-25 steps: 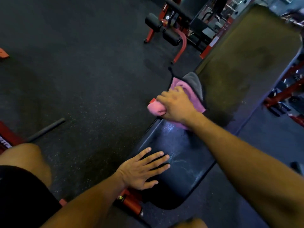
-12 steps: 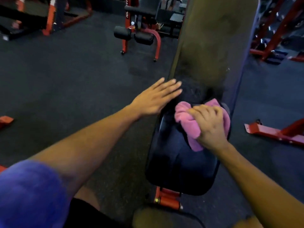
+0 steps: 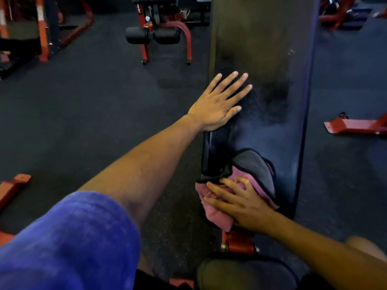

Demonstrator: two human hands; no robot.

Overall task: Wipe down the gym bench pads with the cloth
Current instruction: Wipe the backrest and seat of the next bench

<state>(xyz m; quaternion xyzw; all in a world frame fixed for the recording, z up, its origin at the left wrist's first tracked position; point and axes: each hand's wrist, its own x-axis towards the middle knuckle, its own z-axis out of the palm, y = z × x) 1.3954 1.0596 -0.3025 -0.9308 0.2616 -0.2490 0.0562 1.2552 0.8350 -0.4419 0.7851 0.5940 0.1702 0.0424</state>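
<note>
I'm pressing cloth (image 3: 255, 172) onto the pad (image 3: 272, 130) with my right hand (image 3: 240, 204), grip spread; left hand (image 3: 217, 103) lying flat, spread.

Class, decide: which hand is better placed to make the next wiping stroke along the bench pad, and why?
Right. The right hand presses the cloth on the pad; the left hand lies flat on it without one.

Dim gym with a dark speckled rubber floor (image 3: 100, 105). A red-framed machine with black roller pads (image 3: 159, 35) stands far off. Left of it is perhaps a red rack (image 3: 43, 30), and well right of it lies a red steel foot (image 3: 354, 126).
</note>
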